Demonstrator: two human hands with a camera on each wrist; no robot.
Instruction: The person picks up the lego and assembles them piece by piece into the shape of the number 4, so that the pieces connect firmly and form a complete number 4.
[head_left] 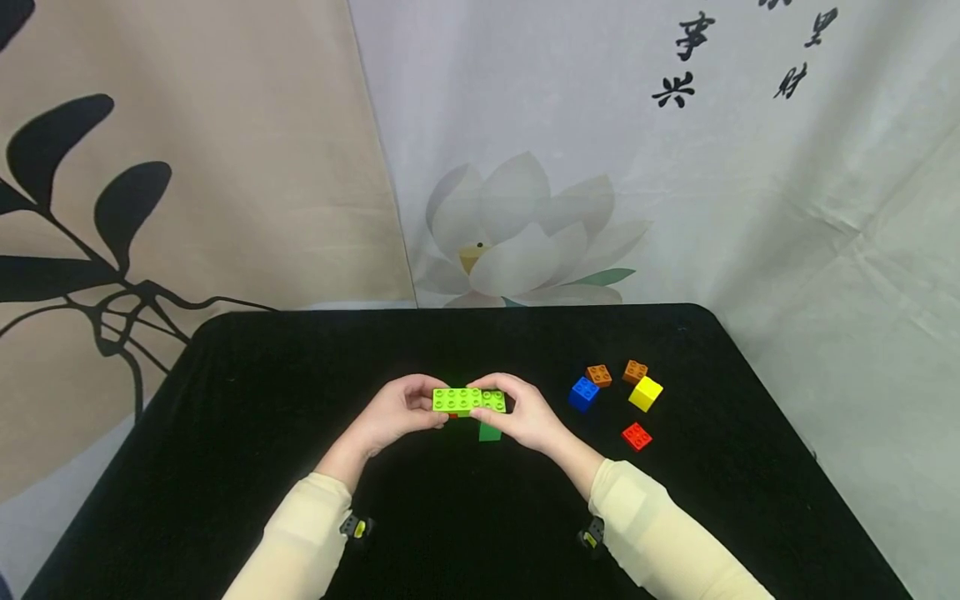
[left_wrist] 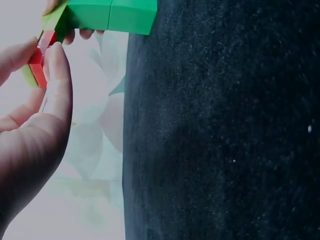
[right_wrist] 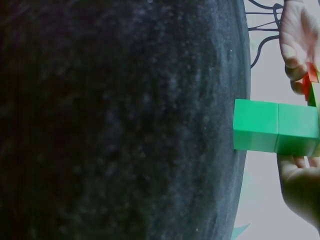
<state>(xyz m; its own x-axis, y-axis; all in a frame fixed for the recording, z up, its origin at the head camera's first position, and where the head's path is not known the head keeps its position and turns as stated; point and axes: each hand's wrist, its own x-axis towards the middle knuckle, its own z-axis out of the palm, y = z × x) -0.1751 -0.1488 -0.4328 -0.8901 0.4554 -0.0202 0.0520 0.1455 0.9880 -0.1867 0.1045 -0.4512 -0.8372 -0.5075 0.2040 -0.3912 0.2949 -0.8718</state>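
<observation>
Left hand [head_left: 396,413] and right hand [head_left: 529,418] pinch a studded lime-green bar [head_left: 457,400], a red piece [left_wrist: 37,69] under its left part, two darker-green blocks [right_wrist: 256,122] beneath its right end.

Count of blocks loose at the right of the table [head_left: 420,517]: five, being two orange blocks [head_left: 598,376], one blue block [head_left: 583,394], one yellow block [head_left: 646,393] and one red block [head_left: 637,436]. Count of blocks held: two lime blocks [head_left: 456,400], two green blocks [right_wrist: 255,125] and at least one red piece [left_wrist: 37,72], exact number hidden by fingers. Hands: two, one left hand [head_left: 401,408], one right hand [head_left: 528,421]. Sleeves [head_left: 667,525]: two.
</observation>
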